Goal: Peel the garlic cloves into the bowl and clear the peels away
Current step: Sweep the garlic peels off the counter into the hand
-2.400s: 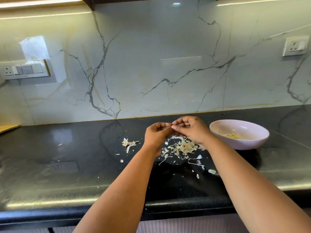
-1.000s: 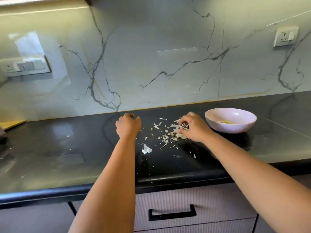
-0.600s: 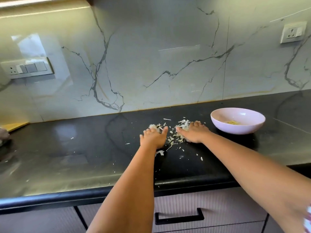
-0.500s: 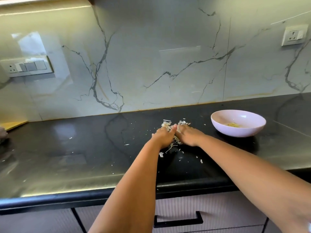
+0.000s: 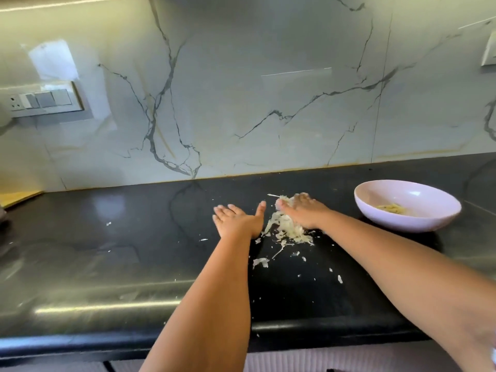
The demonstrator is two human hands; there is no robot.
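Across the lower half of the frame we see a glossy black worktop [image 5: 112,253], backed by a pale marble wall [image 5: 241,84] with dark veins that fills the upper half. At the left of the frame, on that wall, sits a switch panel [image 5: 44,100], and a second socket plate [image 5: 489,52] is cut off at the upper right edge. A yellowish board corner [image 5: 18,197] shows at the far left where the worktop meets the wall.

Our left hand [image 5: 237,220] lies flat on the worktop at frame centre, palm down, fingers straight and spread, thumb angled toward the right; it holds nothing. Just to its right the garlic peels [image 5: 288,228] are heaped in a pale pile. Our right hand [image 5: 304,212] lies over the far side of that pile, touching the peels; it is blurred, so we cannot tell how far its fingers curl. Loose scraps [image 5: 261,262] trail from the pile toward the bottom of the frame, and a few specks lie further left.

At the right of the frame, well apart from the pile, stands a pale pink bowl [image 5: 429,221] with peeled garlic cloves [image 5: 391,208] in its bottom.

Along the bottom runs the worktop's rounded front edge [image 5: 80,342]. Left of our left hand the surface stretches open toward the frame's left edge.
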